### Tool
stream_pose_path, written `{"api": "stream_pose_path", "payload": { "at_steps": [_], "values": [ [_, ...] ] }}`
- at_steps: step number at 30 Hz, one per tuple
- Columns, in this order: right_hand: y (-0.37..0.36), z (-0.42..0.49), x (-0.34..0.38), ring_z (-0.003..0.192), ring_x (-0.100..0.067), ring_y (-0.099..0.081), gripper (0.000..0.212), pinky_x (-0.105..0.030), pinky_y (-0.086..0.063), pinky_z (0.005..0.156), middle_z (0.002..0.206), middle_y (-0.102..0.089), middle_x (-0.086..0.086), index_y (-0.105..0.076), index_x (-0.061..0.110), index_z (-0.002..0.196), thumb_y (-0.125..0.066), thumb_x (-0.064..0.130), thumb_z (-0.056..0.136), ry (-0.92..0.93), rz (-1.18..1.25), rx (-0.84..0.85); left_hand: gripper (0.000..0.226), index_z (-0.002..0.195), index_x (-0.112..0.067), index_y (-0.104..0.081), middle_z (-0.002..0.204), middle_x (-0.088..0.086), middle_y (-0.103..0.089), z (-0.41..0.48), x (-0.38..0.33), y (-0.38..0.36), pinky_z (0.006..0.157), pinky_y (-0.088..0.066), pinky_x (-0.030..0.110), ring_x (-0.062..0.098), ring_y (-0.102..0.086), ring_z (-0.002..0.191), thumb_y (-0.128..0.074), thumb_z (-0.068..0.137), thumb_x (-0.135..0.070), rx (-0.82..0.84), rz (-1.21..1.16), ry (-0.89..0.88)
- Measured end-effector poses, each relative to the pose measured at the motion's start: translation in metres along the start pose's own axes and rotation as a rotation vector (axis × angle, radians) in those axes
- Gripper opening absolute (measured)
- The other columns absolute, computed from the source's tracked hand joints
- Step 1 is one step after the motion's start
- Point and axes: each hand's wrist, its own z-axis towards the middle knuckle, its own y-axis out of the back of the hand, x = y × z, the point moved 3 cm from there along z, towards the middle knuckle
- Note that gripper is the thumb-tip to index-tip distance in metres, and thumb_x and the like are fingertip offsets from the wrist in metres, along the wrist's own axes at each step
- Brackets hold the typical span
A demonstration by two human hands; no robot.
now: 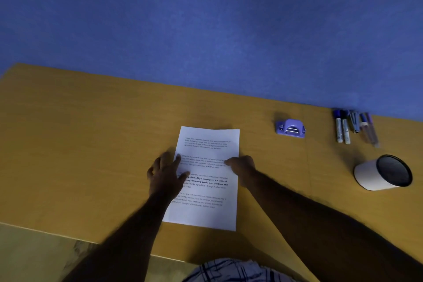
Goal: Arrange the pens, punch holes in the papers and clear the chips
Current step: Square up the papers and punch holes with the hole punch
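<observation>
The papers (212,142) lie flat at mid-desk (91,144), near its front edge. The left hand (166,175) rests on their left edge, fingers straight and spread. The right hand (241,167) touches the right edge; whether its fingers pinch cannot be told. The sheets are probably light, limp and slippery. Take hold at both long edges, keeping the stack square.

The left hand (166,175) lies flat on the left edge of the papers (210,144), its fingers (177,159) straight and spread. The right hand (242,167) touches the right edge with bent fingers; whether they pinch is unclear. Right of those fingers, on the worktop (91,133), sit a purple hole punch (290,128), pens (354,127) and a tipped cup (382,173).
</observation>
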Motion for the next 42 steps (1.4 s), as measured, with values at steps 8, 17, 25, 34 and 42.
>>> {"api": "stream_pose_path", "payload": {
  "at_steps": [8, 17, 25, 34, 42],
  "values": [
    [0.003, -0.01, 0.0, 0.104, -0.029, -0.066, 0.031, -0.041, -0.056, 0.087, 0.118, -0.068, -0.012, -0.063, 0.006, 0.114, -0.062, 0.015, 0.085, 0.289, -0.334, -0.035, 0.067, 0.145, -0.03, -0.037, 0.157, 0.004, -0.021, 0.0, -0.001, 0.002, 0.111, -0.028, 0.056, 0.032, -0.024, 0.141, -0.054, 0.087, -0.058, 0.003, -0.001, 0.004],
    [0.005, -0.005, -0.013, 0.103, -0.027, -0.065, 0.024, -0.047, -0.055, 0.092, 0.117, -0.067, -0.01, -0.062, 0.01, 0.111, -0.057, 0.003, 0.089, 0.333, -0.12, 0.121, 0.067, 0.146, -0.029, -0.034, 0.158, 0.003, -0.021, -0.002, -0.004, 0.005, 0.11, -0.028, 0.056, 0.032, -0.024, 0.142, -0.054, 0.088, -0.055, 0.001, -0.025, -0.013],
    [0.031, 0.001, -0.022, 0.105, -0.028, -0.064, 0.03, -0.045, -0.054, 0.094, 0.122, -0.065, -0.013, -0.06, 0.004, 0.122, -0.058, -0.001, 0.092, 0.248, 0.153, 0.163, 0.044, 0.133, -0.003, -0.05, 0.128, 0.018, -0.055, -0.013, 0.019, 0.014, 0.097, -0.045, 0.05, 0.034, -0.053, 0.117, -0.058, 0.093, -0.019, -0.303, -0.672, 0.26],
    [0.079, 0.004, -0.017, 0.126, -0.044, -0.051, 0.043, -0.054, -0.045, 0.1, 0.138, -0.054, -0.024, -0.048, -0.007, 0.136, -0.051, -0.007, 0.093, 0.206, 0.541, 0.251, 0.035, 0.087, -0.017, -0.062, 0.085, 0.001, -0.065, -0.04, -0.031, 0.009, 0.07, -0.046, 0.03, 0.017, -0.06, 0.085, -0.041, 0.101, -0.041, -0.289, -1.528, 0.496],
    [0.112, 0.006, -0.004, 0.126, -0.039, -0.052, 0.044, -0.057, -0.041, 0.106, 0.14, -0.054, -0.018, -0.048, 0.0, 0.138, -0.052, -0.003, 0.094, 0.262, 0.711, 0.22, 0.045, 0.137, -0.023, -0.051, 0.131, 0.003, -0.063, -0.037, -0.145, 0.009, 0.093, -0.054, 0.044, 0.021, -0.061, 0.119, -0.05, 0.097, -0.043, 0.202, -1.787, 0.127]
  ]
}}
